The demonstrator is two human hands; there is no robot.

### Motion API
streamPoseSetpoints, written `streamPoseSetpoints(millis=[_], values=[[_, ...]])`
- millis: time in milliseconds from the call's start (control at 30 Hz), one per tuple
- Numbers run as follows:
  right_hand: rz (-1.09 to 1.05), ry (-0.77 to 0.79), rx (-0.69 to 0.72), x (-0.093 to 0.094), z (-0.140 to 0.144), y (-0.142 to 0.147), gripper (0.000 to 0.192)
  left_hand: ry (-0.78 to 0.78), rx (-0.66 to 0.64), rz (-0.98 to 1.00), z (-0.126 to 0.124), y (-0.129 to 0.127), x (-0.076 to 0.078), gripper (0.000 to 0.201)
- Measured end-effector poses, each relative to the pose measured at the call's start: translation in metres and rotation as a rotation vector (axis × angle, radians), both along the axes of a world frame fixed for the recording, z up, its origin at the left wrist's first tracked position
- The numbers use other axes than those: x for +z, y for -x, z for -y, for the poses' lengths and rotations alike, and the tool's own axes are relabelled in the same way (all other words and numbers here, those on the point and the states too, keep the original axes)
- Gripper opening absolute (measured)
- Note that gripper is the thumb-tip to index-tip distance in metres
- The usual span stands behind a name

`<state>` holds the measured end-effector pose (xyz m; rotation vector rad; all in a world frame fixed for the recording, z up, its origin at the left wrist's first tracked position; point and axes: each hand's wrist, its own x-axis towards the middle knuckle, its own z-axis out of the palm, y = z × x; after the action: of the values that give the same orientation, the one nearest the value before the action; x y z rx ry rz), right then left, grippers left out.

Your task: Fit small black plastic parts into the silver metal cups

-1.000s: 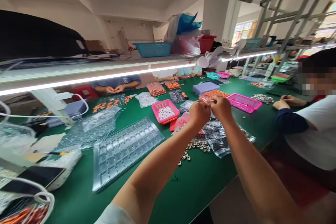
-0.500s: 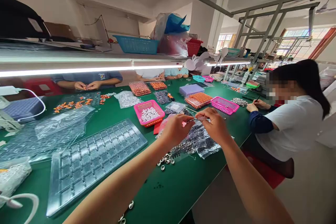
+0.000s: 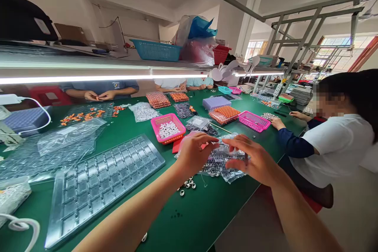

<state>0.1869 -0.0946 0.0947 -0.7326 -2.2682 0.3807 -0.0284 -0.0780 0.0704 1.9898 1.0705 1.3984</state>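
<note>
My left hand is over the green table, its thumb and fingertips pinched together. Whatever sits in that pinch is too small to make out. My right hand is just to the right, thumb and fingers apart, with nothing visible held between them. Beneath both hands lies a clear plastic bag with rows of small dark and silver pieces, partly covered by the hands. Several loose silvery-white teardrop-like pieces are scattered on the table below my left hand.
A pink basket of white parts stands beyond my left hand. An empty-looking clear compartment tray lies left. Farther back are orange parts in trays and another pink basket. A co-worker sits at right; others work across the table.
My hands, whose fingertips met around a small piece, have drawn slightly apart and lower. My right hand's fingers have opened. The co-worker at right has reached a hand farther forward.
</note>
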Motion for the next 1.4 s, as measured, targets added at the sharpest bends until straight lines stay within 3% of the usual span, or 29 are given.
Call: streamPoseSetpoints(millis=[100, 200, 267, 433, 633, 733, 833, 967, 1067, 1233, 1400], values=[[-0.075, 0.204, 0.117, 0.021, 0.008, -0.019, 0.039, 0.058, -0.138, -0.018, 0.006, 0.001, 0.008, 0.015], [-0.147, 0.258, -0.005, 0.029, 0.000, -0.027, 0.021, 0.175, -0.222, -0.019, 0.011, -0.001, 0.012, 0.020], [-0.115, 0.303, -0.050, 0.028, -0.008, -0.026, 0.018, 0.243, -0.232, -0.004, 0.012, -0.004, 0.014, 0.025], [-0.090, 0.446, 0.020, 0.014, -0.014, -0.016, 0.021, 0.264, -0.176, -0.018, 0.013, -0.013, 0.017, 0.027], [-0.131, 0.349, -0.081, 0.007, 0.001, -0.012, 0.019, 0.151, -0.118, -0.186, 0.013, -0.023, 0.019, 0.018], [-0.090, 0.274, -0.143, 0.009, 0.007, -0.010, 0.014, 0.056, -0.108, -0.249, 0.011, -0.027, 0.017, 0.014], [-0.103, 0.232, -0.216, 0.007, 0.008, -0.012, 0.014, -0.178, -0.025, -0.265, 0.010, -0.029, 0.013, 0.017], [-0.203, 0.331, -0.371, 0.001, 0.003, -0.021, 0.023, -0.553, 0.133, -0.315, 0.015, -0.030, 0.007, 0.007], [-0.318, 0.417, -0.423, -0.005, -0.002, -0.024, 0.029, -0.634, 0.150, -0.350, 0.018, -0.033, 0.000, 0.010], [-0.499, 0.426, -0.392, -0.018, -0.002, -0.015, 0.031, -0.505, 0.187, -0.328, 0.013, -0.043, -0.014, 0.028], [-0.511, 0.365, -0.298, -0.029, 0.004, -0.002, 0.026, -0.140, 0.052, -0.110, 0.013, -0.052, -0.019, 0.023]])
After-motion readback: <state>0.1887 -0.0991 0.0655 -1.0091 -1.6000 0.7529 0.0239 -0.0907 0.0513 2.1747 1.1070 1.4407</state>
